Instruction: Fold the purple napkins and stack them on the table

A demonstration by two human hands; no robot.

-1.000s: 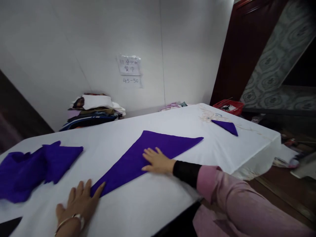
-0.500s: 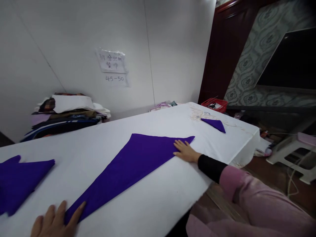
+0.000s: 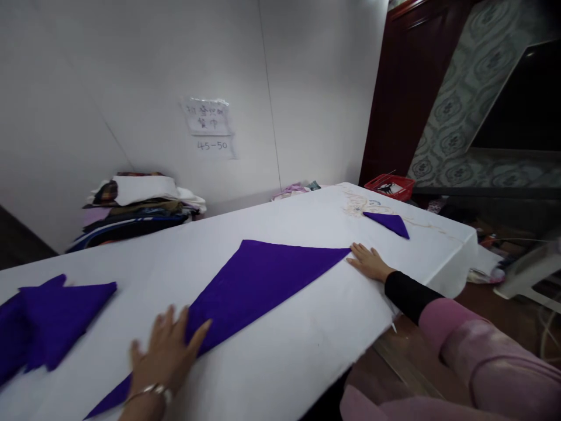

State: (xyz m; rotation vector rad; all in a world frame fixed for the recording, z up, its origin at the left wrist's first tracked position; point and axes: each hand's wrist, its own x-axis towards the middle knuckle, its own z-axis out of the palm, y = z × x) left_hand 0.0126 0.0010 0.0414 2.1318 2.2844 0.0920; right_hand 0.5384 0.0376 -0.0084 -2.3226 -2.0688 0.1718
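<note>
A large purple cloth folded into a long triangle lies flat on the white-covered table. My left hand rests on its near left part, fingers spread and flat. My right hand, fingers stretched out, lies on the tablecloth at the cloth's far right tip. A small folded purple napkin sits further right near the embroidered part of the tablecloth.
A heap of purple cloths lies at the table's left end. Stacked folded fabrics sit against the wall under a paper note. A red basket stands past the far corner. The table's near edge drops to the floor on the right.
My right hand slid rightward along the cloth from its middle to its far tip. My left hand moved up onto the cloth's near end.
</note>
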